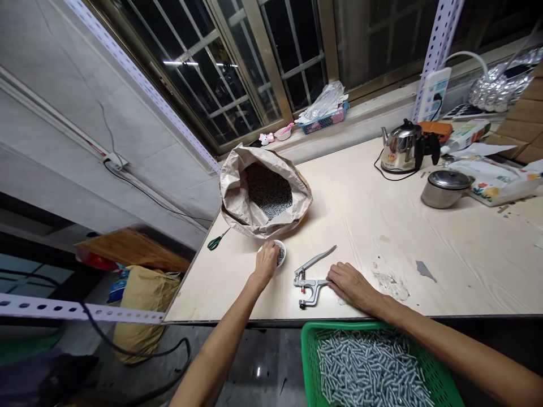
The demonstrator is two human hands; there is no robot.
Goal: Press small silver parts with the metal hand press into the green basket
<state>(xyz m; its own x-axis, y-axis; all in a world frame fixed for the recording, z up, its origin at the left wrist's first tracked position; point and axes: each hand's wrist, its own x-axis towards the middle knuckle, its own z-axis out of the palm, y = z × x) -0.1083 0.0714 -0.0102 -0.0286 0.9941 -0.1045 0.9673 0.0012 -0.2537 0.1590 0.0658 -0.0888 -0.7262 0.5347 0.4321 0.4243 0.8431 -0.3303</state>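
Grey metal snap-fastener pliers (314,284), handles spread, on a pale wooden tabletop (339,198).
Probably stiff; best held around both handles. The right hand's (351,286) fingers, nearly together, cover the lower handle's end, thumb hidden, grip unclear. The left hand's (267,262) fingertips are hidden in a white bowl (285,252); cannot tell whether they pinch anything.

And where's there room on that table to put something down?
There's a wide bare patch of table between the sack and the kettle. Another lies between the scissors and the front edge, left of the left hand. It's crowded on the right, around the kettle, lidded pot and flowered packet.
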